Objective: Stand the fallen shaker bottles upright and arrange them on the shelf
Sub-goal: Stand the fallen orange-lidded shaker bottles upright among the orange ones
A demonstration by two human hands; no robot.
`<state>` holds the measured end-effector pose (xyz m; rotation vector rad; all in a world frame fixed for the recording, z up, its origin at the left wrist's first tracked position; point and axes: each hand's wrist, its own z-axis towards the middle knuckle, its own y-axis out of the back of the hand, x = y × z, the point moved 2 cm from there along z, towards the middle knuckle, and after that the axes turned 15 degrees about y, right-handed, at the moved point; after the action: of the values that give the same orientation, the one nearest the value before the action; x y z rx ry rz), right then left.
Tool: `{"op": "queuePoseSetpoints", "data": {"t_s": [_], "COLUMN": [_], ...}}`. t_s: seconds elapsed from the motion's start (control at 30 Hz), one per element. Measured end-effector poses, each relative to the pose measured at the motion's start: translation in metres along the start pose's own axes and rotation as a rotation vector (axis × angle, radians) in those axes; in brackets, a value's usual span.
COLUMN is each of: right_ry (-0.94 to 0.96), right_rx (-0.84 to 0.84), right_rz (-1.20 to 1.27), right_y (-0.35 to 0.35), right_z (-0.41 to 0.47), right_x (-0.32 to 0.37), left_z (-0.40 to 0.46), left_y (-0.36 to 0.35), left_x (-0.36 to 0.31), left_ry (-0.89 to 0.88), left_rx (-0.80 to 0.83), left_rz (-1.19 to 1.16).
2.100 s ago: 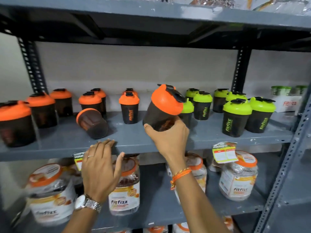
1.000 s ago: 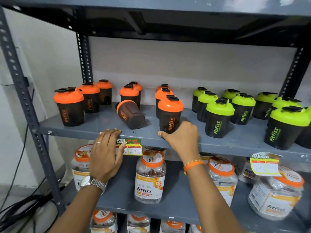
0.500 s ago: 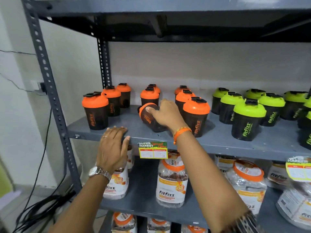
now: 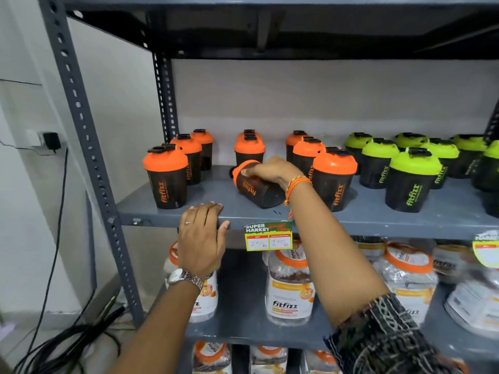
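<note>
A fallen orange-lidded shaker bottle (image 4: 256,191) lies on its side on the grey shelf (image 4: 359,214), lid pointing back-left. My right hand (image 4: 272,170) rests on top of it, fingers curled over the lid end. Several orange-lidded shakers stand upright around it, one at the front left (image 4: 166,176) and one just right of my wrist (image 4: 333,178). Green-lidded shakers (image 4: 410,179) stand upright further right. My left hand (image 4: 202,238) lies flat over the shelf's front edge, holding nothing.
A slotted grey upright (image 4: 83,147) frames the left side. A price tag (image 4: 268,236) hangs from the shelf edge. Clear Fitfizz jars (image 4: 290,287) fill the shelf below. Black cables (image 4: 62,344) lie on the floor at left.
My right hand set an orange shaker upright, let go, then moved left onto the fallen bottle. The view has shifted left. My left hand stays on the shelf edge.
</note>
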<state>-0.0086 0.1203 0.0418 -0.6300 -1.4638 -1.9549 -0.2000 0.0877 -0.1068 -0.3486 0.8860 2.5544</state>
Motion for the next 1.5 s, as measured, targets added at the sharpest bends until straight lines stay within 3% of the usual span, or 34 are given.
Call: {"op": "queuePoseSetpoints", "data": {"t_s": [0.13, 0.3, 0.53, 0.93, 1.17, 1.23, 1.3, 1.37, 1.43, 1.5], "right_ry": [-0.043, 0.042, 0.229, 0.285, 0.333, 0.375, 0.457, 0.509, 0.496, 0.443], "right_rx": [-0.027, -0.012, -0.007, 0.072, 0.073, -0.007, -0.199, -0.518, -0.815, -0.966], "right_rz": [0.363, 0.792, 1.018, 0.995, 0.69, 0.528, 0.474, 0.511, 0.546, 0.543], "right_y": [-0.001, -0.009, -0.029, -0.032, -0.009, 0.007, 0.027, 0.048, 0.067, 0.082], "right_z": [-0.009, -0.016, -0.013, -0.02, -0.058, -0.083, -0.11, -0.13, -0.138, -0.136], "right_x": [0.001, -0.001, -0.012, -0.031, -0.028, -0.032, -0.035, -0.042, -0.057, -0.076], "left_z": [0.001, -0.002, -0.002, -0.002, 0.001, 0.013, 0.032, 0.055, 0.079, 0.096], "left_y": [-0.003, -0.006, -0.003, -0.004, 0.013, 0.025, 0.037, 0.043, 0.041, 0.03], "left_x": [0.0, 0.001, 0.0, 0.001, -0.007, -0.014, -0.022, -0.029, -0.033, -0.033], "left_ry": [-0.012, 0.004, 0.009, 0.012, 0.094, 0.156, 0.224, 0.343, 0.519, 0.617], "left_rx": [-0.022, -0.045, -0.021, -0.013, 0.076, 0.128, 0.2, 0.351, 0.605, 0.772], "left_rz": [0.004, 0.003, 0.011, -0.006, -0.03, -0.028, -0.096, -0.31, -0.627, -0.872]}}
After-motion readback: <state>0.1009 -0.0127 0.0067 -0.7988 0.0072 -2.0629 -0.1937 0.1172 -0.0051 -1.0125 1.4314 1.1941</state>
